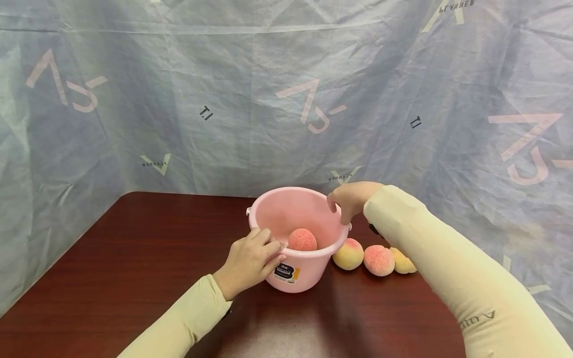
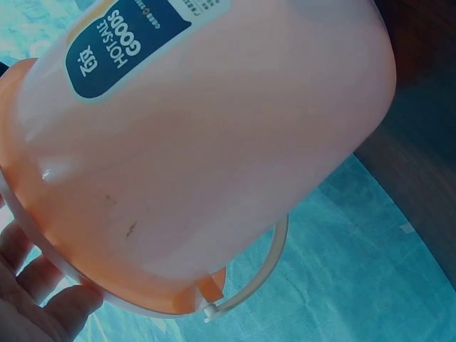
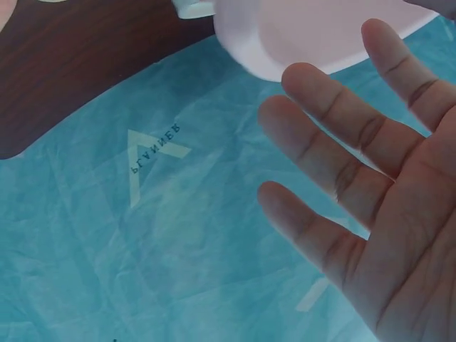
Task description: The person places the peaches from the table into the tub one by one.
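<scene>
we see a pink bucket (image 1: pixel 309 271) near the middle of the dark red table (image 1: pixel 152 253), upright as far as we can judge, with its mouth facing up. a red fruit (image 1: pixel 303 239) lies inside it, showing just behind the near rim. we find three more outside, in a row beside the bucket's right flank: a yellow-pink fruit (image 1: pixel 348 255) nearest the wall, a speckled red fruit (image 1: pixel 379 260) next, and a yellow fruit (image 1: pixel 403 261) partly behind the right sleeve (image 1: pixel 452 273).

so, of the four fruits we can make out, one is in the bucket and three are out on the table; we take that as work part-way along, with those three yet to be dealt with. we cannot see the whole bucket floor, so something may lie hidden there.

our left hand (image 1: pixel 251 256) pinches the near-left rim, thumb outside and fingers over the edge, just above the label (image 1: pixel 286 273); we judge it is steadying the bucket. our right hand (image 1: pixel 353 198) is over the right rim, its fingers loosely spread and grasping nothing; we cannot tell whether a fingertip touches the rim.
</scene>
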### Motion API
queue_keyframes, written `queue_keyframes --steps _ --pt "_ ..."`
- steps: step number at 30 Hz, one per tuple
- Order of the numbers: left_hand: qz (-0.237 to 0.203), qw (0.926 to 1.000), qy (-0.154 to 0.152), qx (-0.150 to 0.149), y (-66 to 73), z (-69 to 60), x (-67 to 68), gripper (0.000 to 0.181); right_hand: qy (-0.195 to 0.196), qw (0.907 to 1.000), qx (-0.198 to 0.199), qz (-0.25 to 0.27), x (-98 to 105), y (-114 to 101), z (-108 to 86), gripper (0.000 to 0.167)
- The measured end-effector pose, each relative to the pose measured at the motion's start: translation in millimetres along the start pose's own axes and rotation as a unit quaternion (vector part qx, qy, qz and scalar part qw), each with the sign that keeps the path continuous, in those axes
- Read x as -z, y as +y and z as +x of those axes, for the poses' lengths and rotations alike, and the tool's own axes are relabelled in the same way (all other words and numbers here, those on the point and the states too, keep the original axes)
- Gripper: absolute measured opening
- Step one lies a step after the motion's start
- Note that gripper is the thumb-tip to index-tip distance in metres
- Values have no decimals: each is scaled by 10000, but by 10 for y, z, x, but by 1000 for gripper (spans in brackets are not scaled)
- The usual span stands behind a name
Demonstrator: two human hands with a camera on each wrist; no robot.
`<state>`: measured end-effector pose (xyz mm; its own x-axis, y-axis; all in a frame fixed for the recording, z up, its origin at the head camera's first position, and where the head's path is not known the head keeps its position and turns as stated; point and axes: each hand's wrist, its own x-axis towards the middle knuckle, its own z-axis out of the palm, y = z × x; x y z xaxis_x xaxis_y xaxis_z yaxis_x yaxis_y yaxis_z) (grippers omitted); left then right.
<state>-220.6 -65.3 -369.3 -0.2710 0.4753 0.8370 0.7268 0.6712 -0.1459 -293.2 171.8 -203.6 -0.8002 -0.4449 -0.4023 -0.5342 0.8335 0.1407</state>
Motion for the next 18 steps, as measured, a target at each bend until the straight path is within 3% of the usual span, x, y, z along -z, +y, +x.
queue_keyframes --steps 15,18 --pt "-39 10000 13 12 -4 -5 -8 16 -57 9991 25 428 -143 201 -124 21" --pt "-128 9999 52 23 -13 -10 -7 28 -104 9991 -117 396 -174 233 -143 23"
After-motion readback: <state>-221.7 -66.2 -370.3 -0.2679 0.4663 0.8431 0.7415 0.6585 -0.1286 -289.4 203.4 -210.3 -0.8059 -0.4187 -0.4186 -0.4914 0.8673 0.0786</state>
